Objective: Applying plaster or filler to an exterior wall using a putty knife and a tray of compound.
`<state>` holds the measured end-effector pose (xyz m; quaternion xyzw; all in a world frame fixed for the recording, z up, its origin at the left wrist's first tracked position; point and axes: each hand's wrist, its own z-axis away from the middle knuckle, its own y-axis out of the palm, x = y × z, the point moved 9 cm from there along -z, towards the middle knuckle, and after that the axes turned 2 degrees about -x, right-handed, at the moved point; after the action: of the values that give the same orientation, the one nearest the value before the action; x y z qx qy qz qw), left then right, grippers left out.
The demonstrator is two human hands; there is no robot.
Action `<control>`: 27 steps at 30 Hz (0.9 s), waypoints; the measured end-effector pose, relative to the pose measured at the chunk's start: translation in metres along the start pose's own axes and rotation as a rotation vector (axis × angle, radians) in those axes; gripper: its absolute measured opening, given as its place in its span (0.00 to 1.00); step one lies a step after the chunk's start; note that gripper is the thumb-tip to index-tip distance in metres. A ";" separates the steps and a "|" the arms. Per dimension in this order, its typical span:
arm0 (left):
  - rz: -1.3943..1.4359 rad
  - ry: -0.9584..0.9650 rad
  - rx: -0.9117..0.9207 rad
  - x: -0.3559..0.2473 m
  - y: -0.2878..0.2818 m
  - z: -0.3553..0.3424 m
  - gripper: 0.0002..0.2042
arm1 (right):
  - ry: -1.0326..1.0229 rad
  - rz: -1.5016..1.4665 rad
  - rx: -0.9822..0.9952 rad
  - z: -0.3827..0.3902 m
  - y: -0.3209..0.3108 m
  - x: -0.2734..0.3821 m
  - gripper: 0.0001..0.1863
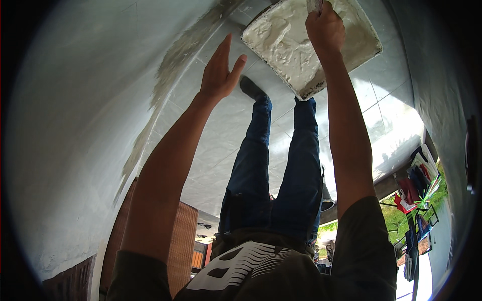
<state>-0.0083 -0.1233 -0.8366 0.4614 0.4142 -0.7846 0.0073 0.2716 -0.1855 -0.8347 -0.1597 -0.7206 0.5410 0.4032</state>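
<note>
My right hand [325, 31] is closed around the pale handle of a tool [314, 6] at the top of the view; the tool's far end is out of sight. Beneath that hand is a square tray [268, 67] with a dirty rim, spread with thick, creamy off-white paste [283, 32]. My left hand [221, 70] is raised left of the tray, fingers straight and thumb apart, holding nothing and not visibly touching it. My jeans-clad legs show below, one dark shoe [251, 88] on the grey tiled floor [201, 130].
A pale wall [85, 125] with a rough unpainted band [170, 65] runs along the left. Brown panels [186, 231] stand at lower left. A dark bucket [326, 200] is behind my right leg. At lower right, hanging clothes [416, 185] on a rack show beside sunlit grass.
</note>
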 end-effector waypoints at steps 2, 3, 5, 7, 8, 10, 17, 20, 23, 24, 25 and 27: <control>0.013 0.012 -0.008 0.002 0.000 0.001 0.37 | -0.040 0.076 0.084 0.005 0.011 0.008 0.08; 0.007 0.014 -0.020 0.003 -0.002 0.002 0.37 | -0.051 0.154 0.205 0.013 0.024 0.012 0.08; 0.001 0.019 -0.035 0.004 -0.004 0.002 0.37 | -0.152 0.099 0.231 0.034 0.037 0.029 0.08; 0.021 0.003 -0.057 0.005 -0.007 0.003 0.37 | -0.176 -0.021 0.215 0.050 0.031 0.034 0.08; 0.018 0.008 -0.055 0.004 -0.007 0.002 0.37 | -0.171 -0.023 0.210 0.057 0.030 0.032 0.08; 0.021 0.001 -0.051 0.005 -0.008 0.002 0.37 | -0.227 -0.121 0.173 0.068 0.021 0.039 0.05; 0.019 -0.033 -0.034 0.015 -0.002 0.010 0.37 | -0.223 -0.263 0.116 0.096 -0.012 0.058 0.05; 0.029 -0.033 -0.035 0.012 0.003 0.011 0.37 | -0.238 -0.285 0.231 0.111 0.003 0.063 0.07; 0.051 -0.058 -0.030 0.014 0.008 0.012 0.37 | -0.261 -0.309 0.328 0.116 0.022 0.063 0.07; 0.041 -0.051 -0.030 0.014 0.010 0.012 0.37 | -0.272 -0.295 0.309 0.111 0.025 0.061 0.07; 0.029 -0.046 -0.031 0.014 0.010 0.014 0.38 | -0.285 -0.284 0.293 0.106 0.024 0.062 0.07; 0.040 -0.054 -0.029 0.017 0.011 0.017 0.38 | -0.254 -0.275 0.328 0.093 0.030 0.059 0.07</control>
<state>-0.0258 -0.1356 -0.8520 0.4479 0.4159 -0.7904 0.0409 0.1588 -0.1960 -0.8460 0.0768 -0.6832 0.6065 0.3995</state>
